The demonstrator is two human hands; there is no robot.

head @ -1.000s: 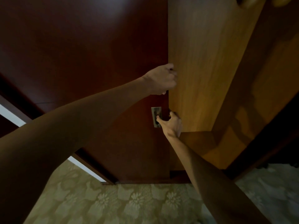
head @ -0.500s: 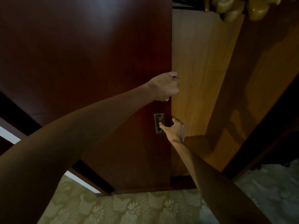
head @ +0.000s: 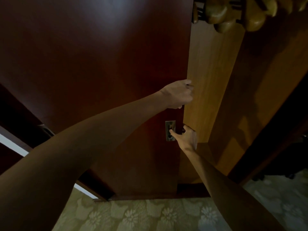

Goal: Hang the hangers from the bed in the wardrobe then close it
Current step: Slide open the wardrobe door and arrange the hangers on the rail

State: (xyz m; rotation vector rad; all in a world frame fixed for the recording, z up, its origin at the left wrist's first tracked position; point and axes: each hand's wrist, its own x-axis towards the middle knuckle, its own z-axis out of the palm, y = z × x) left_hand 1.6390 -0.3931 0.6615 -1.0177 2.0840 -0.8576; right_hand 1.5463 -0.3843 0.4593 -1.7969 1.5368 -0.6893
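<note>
A dark red-brown sliding wardrobe door [head: 100, 72] fills the left and middle of the view. My left hand [head: 179, 95] grips its right edge, fingers curled round it. Lower down, my right hand [head: 187, 137] holds the same edge, with the thumb in the recessed metal handle [head: 170, 130]. To the right of the door the light wooden wardrobe interior [head: 211, 77] stands open. Several wooden hangers [head: 233, 12] hang at the top right, only their rounded ends in view.
A patterned green carpet [head: 150, 215] lies below the wardrobe. A dark wooden frame [head: 275, 130] bounds the opening on the right. A bright strip [head: 11, 145] shows at the far left behind the door.
The door edge has slid to the right with both hands on it, so the opening is narrower. More of the hangers shows at the top.
</note>
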